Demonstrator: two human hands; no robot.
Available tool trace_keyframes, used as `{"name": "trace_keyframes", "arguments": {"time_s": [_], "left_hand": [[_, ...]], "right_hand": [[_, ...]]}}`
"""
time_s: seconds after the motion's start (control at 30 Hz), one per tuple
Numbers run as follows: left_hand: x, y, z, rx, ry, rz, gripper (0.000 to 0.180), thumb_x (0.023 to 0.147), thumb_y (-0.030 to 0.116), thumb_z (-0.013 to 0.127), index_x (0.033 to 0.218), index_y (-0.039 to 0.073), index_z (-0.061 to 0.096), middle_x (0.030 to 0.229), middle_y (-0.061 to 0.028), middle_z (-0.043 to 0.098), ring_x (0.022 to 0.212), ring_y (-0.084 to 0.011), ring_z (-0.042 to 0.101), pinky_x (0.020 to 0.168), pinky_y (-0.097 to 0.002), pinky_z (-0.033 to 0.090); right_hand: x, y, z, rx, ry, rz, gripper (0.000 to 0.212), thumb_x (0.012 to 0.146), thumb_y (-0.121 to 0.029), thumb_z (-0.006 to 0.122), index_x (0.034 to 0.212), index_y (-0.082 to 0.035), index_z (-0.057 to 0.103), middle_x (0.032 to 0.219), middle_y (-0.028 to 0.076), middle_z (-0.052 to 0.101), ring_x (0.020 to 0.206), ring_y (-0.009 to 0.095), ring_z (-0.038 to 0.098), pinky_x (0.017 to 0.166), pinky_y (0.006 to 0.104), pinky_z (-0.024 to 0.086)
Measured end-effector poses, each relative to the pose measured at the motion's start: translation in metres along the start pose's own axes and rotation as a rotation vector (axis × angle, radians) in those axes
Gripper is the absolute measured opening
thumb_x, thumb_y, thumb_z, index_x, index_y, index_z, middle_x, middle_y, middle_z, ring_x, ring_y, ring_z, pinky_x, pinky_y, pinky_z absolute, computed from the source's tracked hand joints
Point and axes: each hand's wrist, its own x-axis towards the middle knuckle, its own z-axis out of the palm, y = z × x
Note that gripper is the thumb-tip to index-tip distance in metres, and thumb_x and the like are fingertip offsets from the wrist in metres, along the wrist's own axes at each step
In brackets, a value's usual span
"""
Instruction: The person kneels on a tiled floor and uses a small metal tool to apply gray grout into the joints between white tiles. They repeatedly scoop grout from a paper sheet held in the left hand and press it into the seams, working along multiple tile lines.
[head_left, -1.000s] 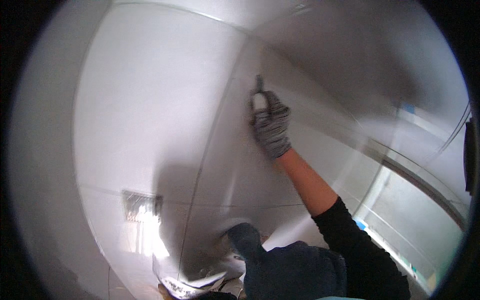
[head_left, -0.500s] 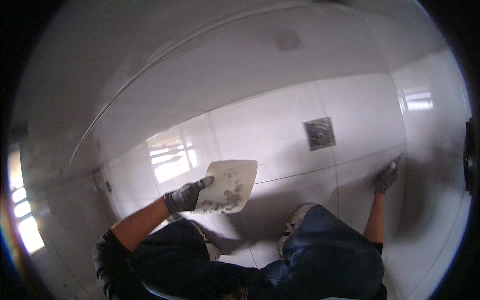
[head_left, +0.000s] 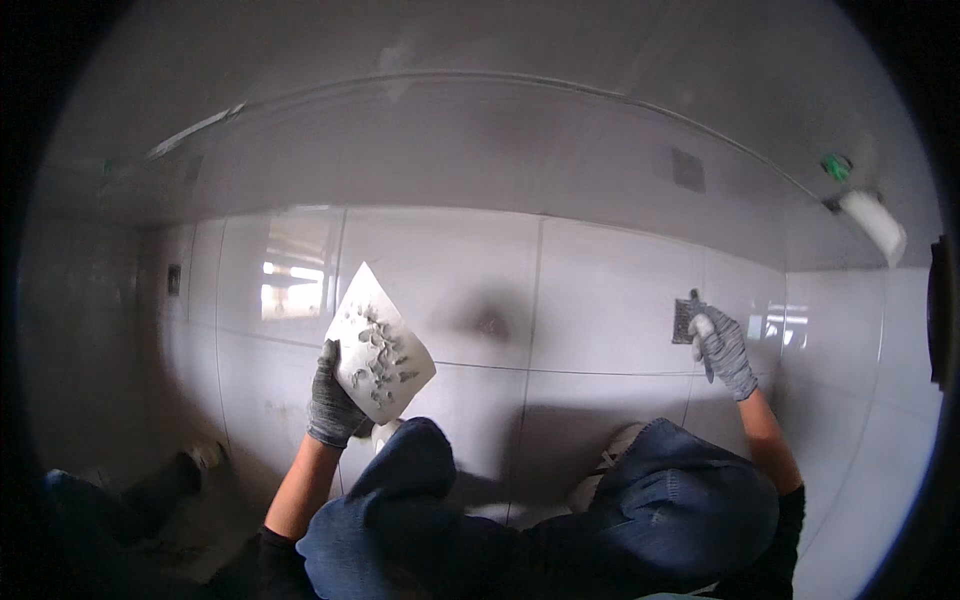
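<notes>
My left hand (head_left: 338, 402), in a grey knit glove, grips the lower left edge of a thin white sheet (head_left: 412, 352). Dabs of grey paste lie across the sheet, which is tilted with one corner pointing away from me. Farther right, my gloved right hand (head_left: 726, 352) is closed around a slim dark tool (head_left: 709, 368); its exact kind is hard to make out. That hand is over the near right edge of a square dark floor drain (head_left: 682, 322), partly covering it. Whether it touches the drain, I cannot tell.
Glossy pale floor tiles (head_left: 440, 240) with thin dark joints spread below me. A grey wall (head_left: 450, 150) rises beyond, reflecting the drain. At the upper right are a white elongated object (head_left: 875, 227) and a small green item (head_left: 836, 166). A shoe (head_left: 207, 455) shows at lower left, perhaps reflected.
My right hand has moved from beside the right wall to the drain. The sheet in my left hand has turned, its corner now pointing away. The view has shifted too.
</notes>
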Motion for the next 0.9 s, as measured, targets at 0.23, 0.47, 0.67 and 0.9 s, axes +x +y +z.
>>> {"name": "trace_keyframes", "arguments": {"time_s": [0.23,0.47,0.67,0.9], "left_hand": [[0.016,-0.053,-0.035,-0.256,0.159,0.387,0.062,0.088,0.046,0.047,0.136,0.009,0.036,0.134,-0.014,0.044,0.12,-0.0329,0.044,0.101,-0.0515,0.034],[0.03,-0.075,-0.047,-0.411,0.076,0.452,0.065,0.087,0.045,0.049,0.138,0.007,0.032,0.136,-0.0142,0.041,0.122,-0.0335,0.042,0.102,-0.052,0.032],[0.031,-0.082,-0.043,-0.571,0.126,0.52,0.064,0.09,0.048,0.045,0.138,0.007,0.031,0.136,-0.0152,0.04,0.122,-0.0335,0.043,0.102,-0.051,0.033],[0.033,-0.073,-0.033,-0.545,0.282,0.598,0.069,0.09,0.048,0.046,0.142,0.012,0.022,0.142,-0.0126,0.033,0.128,-0.0318,0.037,0.104,-0.0504,0.031]], "right_hand": [[0.051,-0.065,-0.007,-0.544,-0.553,-0.128,0.039,0.095,-0.036,0.04,0.077,-0.005,0.055,0.054,0.002,0.052,0.048,0.011,0.054,0.051,0.0271,0.047],[0.069,-0.097,0.044,-0.407,-0.718,0.211,0.029,0.093,-0.029,0.047,0.081,-0.005,0.056,0.058,0.001,0.052,0.05,0.009,0.052,0.052,0.0256,0.047],[0.072,-0.088,0.074,-0.313,-0.784,0.361,0.025,0.091,-0.029,0.051,0.086,-0.006,0.057,0.067,0.002,0.055,0.058,0.011,0.055,0.054,0.0258,0.048],[0.088,-0.022,0.074,-0.081,-0.748,0.361,0.027,0.09,-0.032,0.054,0.083,-0.005,0.054,0.064,0.001,0.052,0.054,0.009,0.054,0.052,0.0244,0.048]]}}
